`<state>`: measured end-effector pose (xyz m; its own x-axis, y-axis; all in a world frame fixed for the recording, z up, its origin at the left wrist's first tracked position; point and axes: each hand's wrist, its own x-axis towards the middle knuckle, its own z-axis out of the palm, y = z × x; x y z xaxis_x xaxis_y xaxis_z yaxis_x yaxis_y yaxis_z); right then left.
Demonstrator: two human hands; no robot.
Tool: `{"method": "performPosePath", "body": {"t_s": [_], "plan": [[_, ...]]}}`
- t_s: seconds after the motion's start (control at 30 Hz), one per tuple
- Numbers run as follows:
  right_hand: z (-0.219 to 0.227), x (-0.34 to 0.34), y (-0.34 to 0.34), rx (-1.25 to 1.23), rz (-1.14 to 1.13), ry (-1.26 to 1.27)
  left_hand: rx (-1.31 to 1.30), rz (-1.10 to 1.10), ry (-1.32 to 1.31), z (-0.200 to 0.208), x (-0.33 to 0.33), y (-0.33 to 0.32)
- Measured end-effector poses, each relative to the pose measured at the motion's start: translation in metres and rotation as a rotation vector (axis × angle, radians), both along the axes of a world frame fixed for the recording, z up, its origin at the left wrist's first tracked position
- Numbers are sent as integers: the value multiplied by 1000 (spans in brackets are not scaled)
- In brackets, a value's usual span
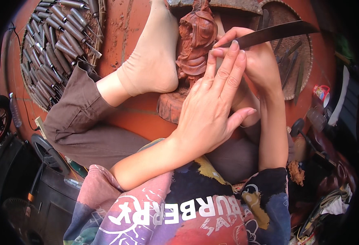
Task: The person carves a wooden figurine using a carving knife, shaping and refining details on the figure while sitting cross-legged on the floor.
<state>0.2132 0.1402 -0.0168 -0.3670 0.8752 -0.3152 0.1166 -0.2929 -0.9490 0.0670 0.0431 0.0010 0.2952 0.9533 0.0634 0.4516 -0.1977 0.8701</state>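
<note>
My right hand (pixel 259 63) is closed around a long, dark blade-like tool (pixel 281 34). The tool's broad end points up and to the right, and its narrow end lies by my fingertips. My left hand (pixel 212 98) is stretched out palm down, thumb spread, its fingertips meeting the right hand and the tool's narrow end. Just beyond my hands stands a reddish-brown carved wooden figure (pixel 197 41) with draped folds. It rises from a rough round base (pixel 169 108), and my left hand and wrist cover part of its lower right side.
My socked left foot (pixel 150 53) rests against the figure's left side. A round basket of wooden-handled carving tools (pixel 61 45) lies far left. Another woven basket (pixel 306 77), with several dark flat tools, sits at the right. A wooden block (pixel 232 5) stands behind the figure on the red tiled floor (pixel 116 32).
</note>
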Motion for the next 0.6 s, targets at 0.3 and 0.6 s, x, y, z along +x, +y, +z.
{"method": "performPosePath", "body": {"t_s": [0.3, 0.6], "plan": [[-11, 7, 2, 51, -16, 1, -28, -28, 44, 1, 2, 3], [-31, 16, -1, -42, -37, 209, -76, -73, 114, 6, 3, 4]]}}
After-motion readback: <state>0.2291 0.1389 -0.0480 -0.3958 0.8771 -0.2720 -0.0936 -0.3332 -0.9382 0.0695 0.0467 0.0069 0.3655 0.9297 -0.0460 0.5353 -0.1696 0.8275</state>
